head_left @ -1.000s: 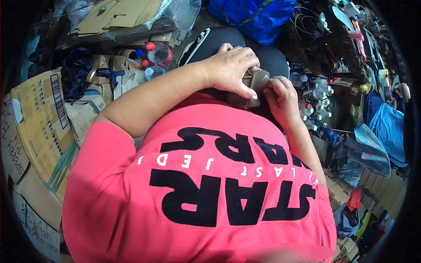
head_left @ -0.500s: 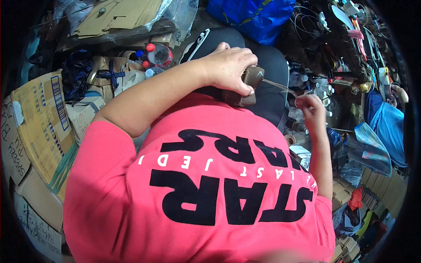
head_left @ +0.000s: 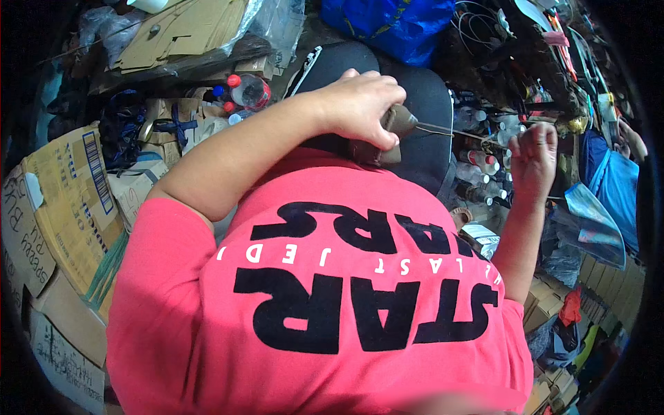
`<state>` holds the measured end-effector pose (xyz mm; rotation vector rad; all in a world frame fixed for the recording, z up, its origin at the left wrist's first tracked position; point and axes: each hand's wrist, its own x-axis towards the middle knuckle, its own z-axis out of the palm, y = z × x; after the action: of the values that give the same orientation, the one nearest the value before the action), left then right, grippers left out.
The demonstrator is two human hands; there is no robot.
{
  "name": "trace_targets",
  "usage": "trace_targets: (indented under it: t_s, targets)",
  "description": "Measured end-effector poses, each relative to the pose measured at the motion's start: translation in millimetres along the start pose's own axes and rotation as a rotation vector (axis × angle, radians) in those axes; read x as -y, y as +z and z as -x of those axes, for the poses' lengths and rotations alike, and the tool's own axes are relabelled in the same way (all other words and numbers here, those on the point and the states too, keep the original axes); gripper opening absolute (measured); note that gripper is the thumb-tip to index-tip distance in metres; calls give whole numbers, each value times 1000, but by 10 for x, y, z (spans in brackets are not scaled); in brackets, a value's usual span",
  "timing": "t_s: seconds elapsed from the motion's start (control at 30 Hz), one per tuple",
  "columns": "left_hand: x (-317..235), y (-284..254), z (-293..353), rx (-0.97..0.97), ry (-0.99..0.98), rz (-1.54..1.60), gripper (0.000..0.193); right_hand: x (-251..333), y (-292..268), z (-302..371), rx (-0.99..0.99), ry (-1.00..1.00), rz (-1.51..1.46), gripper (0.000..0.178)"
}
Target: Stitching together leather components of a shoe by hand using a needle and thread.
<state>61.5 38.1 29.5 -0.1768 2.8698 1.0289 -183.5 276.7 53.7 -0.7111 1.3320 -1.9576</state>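
My left hand [head_left: 363, 104] is closed over a brown leather-like piece [head_left: 400, 123], possibly part of a shoe, held against my lap at the hem of my red shirt. Most of its shape lies hidden under my palm. From its right side a pale thread [head_left: 443, 130] runs taut, partly doubled, toward my right hand [head_left: 535, 147]. That hand is raised out to the right, its fingers curled together around the thread's far end. Whether it also grips a small tool cannot be made out.
Several plastic bottles [head_left: 478, 161] lie to the right of my dark-clad legs [head_left: 422, 97]. A blue bag [head_left: 394, 28] stands ahead. Cardboard boxes [head_left: 66, 187] crowd the left, with a red-capped bottle [head_left: 249, 91] nearby. At the far right another person's hand [head_left: 633, 142] shows beside blue cloth [head_left: 612, 194].
My right hand has moved outward to the right and slightly up, and a longer stretch of thread now shows. My left hand keeps its hold on the brown piece.
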Motion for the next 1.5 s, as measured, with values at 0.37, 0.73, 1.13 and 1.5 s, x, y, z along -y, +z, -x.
trace_targets:
  t_s: [0.37,0.73,1.13,1.5]
  targets:
    - [-207,-123,-780,407,-127,91,41,82,383,498,43,351,133,28]
    - [-1437,-575,-1363,229,423,237,29,-200,576,288,94,429,225,19]
    - [-642,-293,-990,521,141,633,38,347,194,247,189,158,101,16]
    - [-690,-77,-803,-149,92,1133,28,121,669,-16,-184,-308,578,19]
